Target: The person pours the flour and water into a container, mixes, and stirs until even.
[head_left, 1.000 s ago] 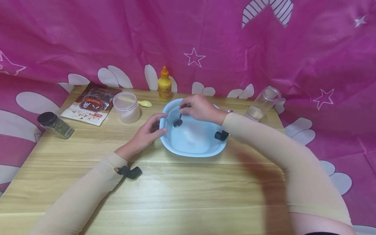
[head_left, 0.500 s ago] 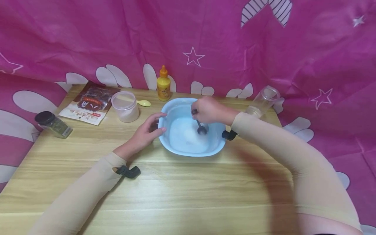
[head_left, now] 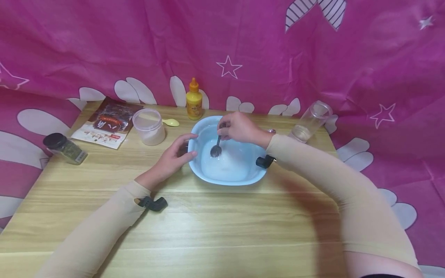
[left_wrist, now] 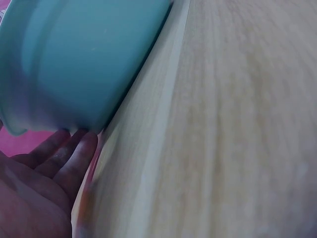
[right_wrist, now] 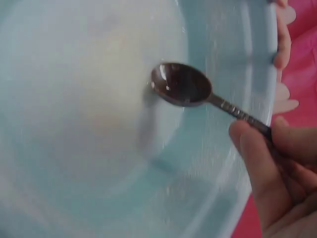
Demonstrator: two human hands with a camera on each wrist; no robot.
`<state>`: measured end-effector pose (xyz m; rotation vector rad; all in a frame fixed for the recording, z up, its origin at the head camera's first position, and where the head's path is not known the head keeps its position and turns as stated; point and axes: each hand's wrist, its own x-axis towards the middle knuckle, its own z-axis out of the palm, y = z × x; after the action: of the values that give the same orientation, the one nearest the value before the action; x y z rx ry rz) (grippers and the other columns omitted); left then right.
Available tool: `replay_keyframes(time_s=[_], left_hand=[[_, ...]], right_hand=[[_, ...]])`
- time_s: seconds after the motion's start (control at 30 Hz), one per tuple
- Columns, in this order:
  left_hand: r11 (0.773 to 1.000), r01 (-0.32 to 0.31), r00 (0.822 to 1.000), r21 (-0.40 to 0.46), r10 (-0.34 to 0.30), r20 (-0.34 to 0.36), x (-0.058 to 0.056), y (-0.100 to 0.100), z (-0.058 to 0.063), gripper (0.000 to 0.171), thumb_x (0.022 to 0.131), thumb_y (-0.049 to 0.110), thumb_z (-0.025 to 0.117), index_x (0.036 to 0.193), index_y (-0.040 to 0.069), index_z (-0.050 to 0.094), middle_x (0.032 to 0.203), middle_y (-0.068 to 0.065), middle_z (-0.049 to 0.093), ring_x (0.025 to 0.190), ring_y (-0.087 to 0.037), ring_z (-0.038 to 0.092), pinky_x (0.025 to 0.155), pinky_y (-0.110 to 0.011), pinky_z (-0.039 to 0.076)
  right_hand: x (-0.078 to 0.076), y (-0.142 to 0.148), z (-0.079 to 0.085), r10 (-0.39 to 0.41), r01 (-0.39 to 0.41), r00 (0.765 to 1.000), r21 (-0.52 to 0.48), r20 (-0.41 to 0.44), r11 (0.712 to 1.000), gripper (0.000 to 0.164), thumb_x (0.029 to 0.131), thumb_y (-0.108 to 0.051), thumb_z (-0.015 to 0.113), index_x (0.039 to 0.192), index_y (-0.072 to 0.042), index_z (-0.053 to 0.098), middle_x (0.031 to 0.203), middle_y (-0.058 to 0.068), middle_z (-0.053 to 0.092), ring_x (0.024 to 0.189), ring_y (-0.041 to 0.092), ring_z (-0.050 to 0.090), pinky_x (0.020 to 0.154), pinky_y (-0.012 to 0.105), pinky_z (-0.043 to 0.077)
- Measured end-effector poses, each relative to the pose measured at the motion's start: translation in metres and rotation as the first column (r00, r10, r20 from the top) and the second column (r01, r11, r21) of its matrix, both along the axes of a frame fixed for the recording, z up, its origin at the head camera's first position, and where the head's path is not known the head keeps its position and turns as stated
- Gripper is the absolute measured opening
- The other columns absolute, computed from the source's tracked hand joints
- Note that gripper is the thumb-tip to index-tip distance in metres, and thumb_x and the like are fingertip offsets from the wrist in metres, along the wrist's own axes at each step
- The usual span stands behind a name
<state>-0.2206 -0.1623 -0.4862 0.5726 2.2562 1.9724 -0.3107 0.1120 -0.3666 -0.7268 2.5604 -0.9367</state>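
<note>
A light blue basin (head_left: 229, 179) stands on the table, with whitish liquid (head_left: 226, 166) inside. My left hand (head_left: 171, 156) holds its left side: thumb and forefinger lie at the rim, while in the left wrist view the other fingertips (left_wrist: 89, 141) touch the outer wall. With thumb and fingers my right hand (head_left: 238, 126) pinches the thin handle of a dark brown measuring spoon (right_wrist: 181, 84). Its bowl (head_left: 216, 151) is over the left part of the basin, low near the liquid; whether it touches the liquid I cannot tell. The right wrist view shows the spoon's hollow facing up, wet and shiny.
Left of the basin are a clear tub of white powder (head_left: 150, 133), a pale yellow spoon (head_left: 171, 122), a brown-and-white packet (head_left: 107, 122) and a black-lidded spice jar (head_left: 67, 148). A yellow squeeze bottle (head_left: 194, 104) stands behind; a glass jar (head_left: 309, 123) leans against the pink curtain.
My right hand has swept the spoon rightward through the basin and then back left, a little nearer the front than at first. The left hand has stayed at the rim.
</note>
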Motion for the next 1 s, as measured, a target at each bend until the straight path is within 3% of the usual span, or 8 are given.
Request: replay_keyframes(time_s=[0.2,0.33,0.43,0.5,0.6,0.77,0.83,1.0], left_hand=[[1.0,-0.001,1.0,-0.011,0.001,-0.016,-0.001,0.0,0.0,0.057,0.11,0.01,0.068,0.163,0.013,0.049,0.156,-0.025,0.058,0.14,-0.046,0.061,0.109,-0.044,0.059],[1.0,-0.01,1.0,-0.023,0.009,-0.013,-0.002,0.0,0.0,0.056,0.11,0.013,0.069,0.163,0.016,0.051,0.156,-0.021,0.059,0.139,-0.043,0.062,0.112,-0.043,0.057],[1.0,-0.015,1.0,-0.021,0.015,-0.005,-0.001,-0.001,0.0,0.056,0.109,0.013,0.07,0.162,0.018,0.051,0.156,-0.02,0.06,0.139,-0.041,0.063,0.11,-0.041,0.058],[1.0,-0.011,1.0,-0.015,0.011,-0.003,-0.001,-0.001,-0.001,0.057,0.109,0.013,0.07,0.163,0.017,0.051,0.155,-0.021,0.059,0.138,-0.042,0.063,0.108,-0.039,0.059],[1.0,-0.009,1.0,-0.003,0.009,0.002,0.0,0.0,-0.002,0.057,0.109,0.013,0.07,0.163,0.016,0.05,0.155,-0.022,0.059,0.139,-0.043,0.062,0.107,-0.037,0.059],[1.0,-0.007,1.0,-0.005,0.007,0.013,0.001,0.0,-0.003,0.058,0.11,0.014,0.07,0.163,0.017,0.05,0.156,-0.02,0.059,0.14,-0.041,0.061,0.111,-0.038,0.057],[1.0,-0.004,1.0,-0.009,0.004,0.01,0.0,0.0,-0.003,0.058,0.11,0.014,0.07,0.164,0.017,0.05,0.156,-0.02,0.059,0.14,-0.041,0.061,0.112,-0.042,0.057],[1.0,-0.006,1.0,-0.015,0.006,0.001,-0.001,0.0,-0.002,0.058,0.109,0.015,0.071,0.164,0.017,0.05,0.157,-0.019,0.059,0.14,-0.04,0.061,0.114,-0.045,0.056]], right_hand=[[-0.006,0.014,0.005,-0.029,0.058,0.979,0.141,-0.201,0.988,0.007,0.104,-0.01,0.079,0.107,-0.005,0.082,0.09,0.006,0.079,0.08,0.017,0.076,0.074,0.032,0.059],[-0.003,0.018,0.008,0.006,0.012,0.995,0.176,-0.098,0.984,0.004,0.102,-0.008,0.08,0.104,-0.005,0.081,0.087,0.005,0.078,0.076,0.016,0.078,0.072,0.031,0.062],[0.0,0.015,0.006,0.042,-0.047,0.998,0.115,0.044,0.992,0.005,0.102,-0.007,0.081,0.104,-0.003,0.08,0.089,0.008,0.078,0.077,0.017,0.081,0.074,0.031,0.066],[0.001,0.011,0.003,0.062,-0.068,0.995,0.062,0.084,0.996,0.006,0.102,-0.007,0.08,0.105,-0.002,0.079,0.09,0.009,0.079,0.08,0.018,0.082,0.076,0.031,0.067],[-0.001,0.007,0.0,0.033,-0.034,0.998,0.015,0.044,0.999,0.006,0.103,-0.006,0.08,0.106,-0.001,0.079,0.09,0.009,0.079,0.082,0.018,0.081,0.077,0.03,0.067],[-0.007,0.011,0.003,-0.023,0.037,0.992,0.118,-0.121,0.992,0.006,0.104,-0.009,0.079,0.106,-0.004,0.08,0.09,0.006,0.077,0.079,0.017,0.078,0.076,0.031,0.062],[-0.007,0.016,0.006,-0.013,0.033,0.993,0.171,-0.119,0.985,0.005,0.103,-0.009,0.079,0.105,-0.004,0.081,0.09,0.007,0.077,0.078,0.017,0.078,0.075,0.031,0.062],[-0.001,0.014,0.009,0.017,-0.021,1.0,0.183,0.026,0.983,0.005,0.102,-0.008,0.081,0.105,-0.004,0.081,0.091,0.009,0.078,0.078,0.017,0.08,0.074,0.03,0.066]])
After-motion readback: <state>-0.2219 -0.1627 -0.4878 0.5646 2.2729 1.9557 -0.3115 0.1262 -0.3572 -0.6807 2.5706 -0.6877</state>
